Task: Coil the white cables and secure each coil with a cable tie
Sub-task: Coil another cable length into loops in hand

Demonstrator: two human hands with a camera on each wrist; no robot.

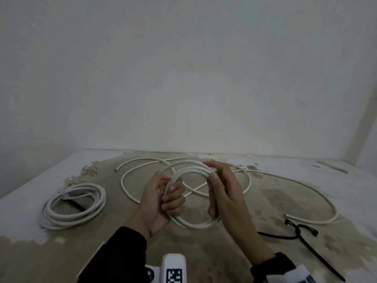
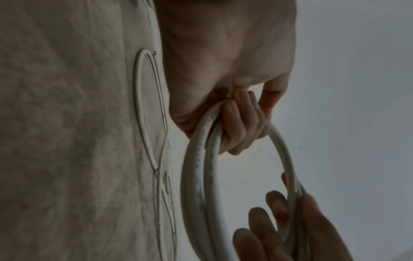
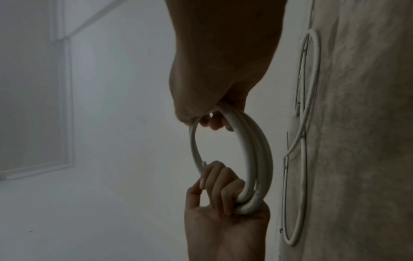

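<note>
Both hands hold one coil of white cable upright above the floor. My left hand grips its left side with fingers curled round the strands. On the right side, my right hand pinches the strands between thumb and fingers. The coil has a few turns, and no tie shows on it. A second white coil lies on the floor at left with a tie around it. Black cable ties lie on the floor at right.
A loose white cable sprawls in loops on the floor behind my hands. Another long one curves away to the right. The floor is a stained brown patch with white edges, and a pale wall stands close behind.
</note>
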